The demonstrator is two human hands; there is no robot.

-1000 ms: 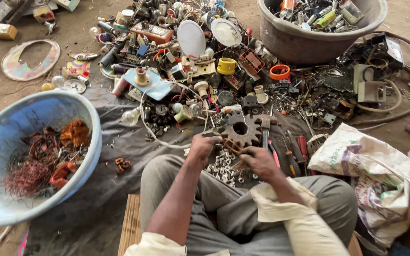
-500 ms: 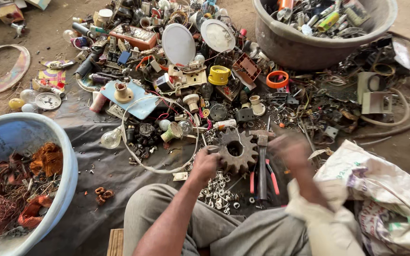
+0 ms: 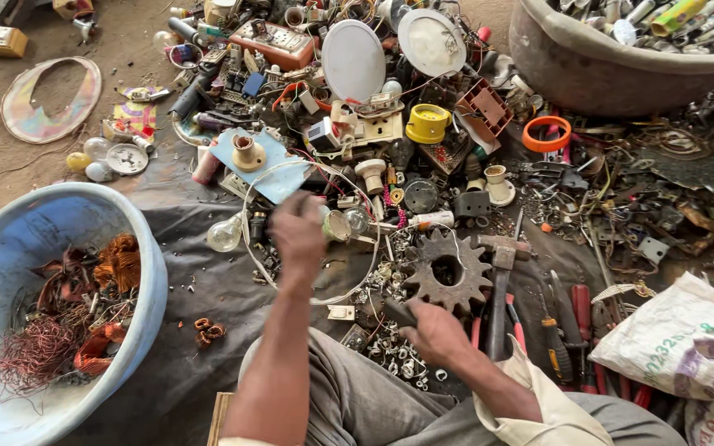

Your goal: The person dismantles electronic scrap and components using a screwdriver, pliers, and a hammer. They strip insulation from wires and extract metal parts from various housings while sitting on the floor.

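My left hand (image 3: 297, 231) reaches out over the scrap pile, well to the left of the rusty gear (image 3: 446, 271) and a little beyond it. It is blurred, with the back of it turned up, so I cannot tell whether the fingers are spread or pinching anything. It hangs above a loop of white wire (image 3: 311, 235), just beside a clear light bulb (image 3: 225, 234) that lies further left of the gear.

My right hand (image 3: 433, 332) rests just on the near side of the gear, fingers curled together around a small dark piece (image 3: 400, 312) whose end sticks out toward the left. What the piece is I cannot make out.

A hammer (image 3: 499, 285) lies touching the gear's right edge, handle pointing toward me. Red-handled pliers (image 3: 582, 318) lie further right of it. A heap of small metal bits (image 3: 394, 351) sits just near the gear, by my knee. Far left of the gear stands a blue tub (image 3: 138, 272) holding copper wire (image 3: 117, 260).
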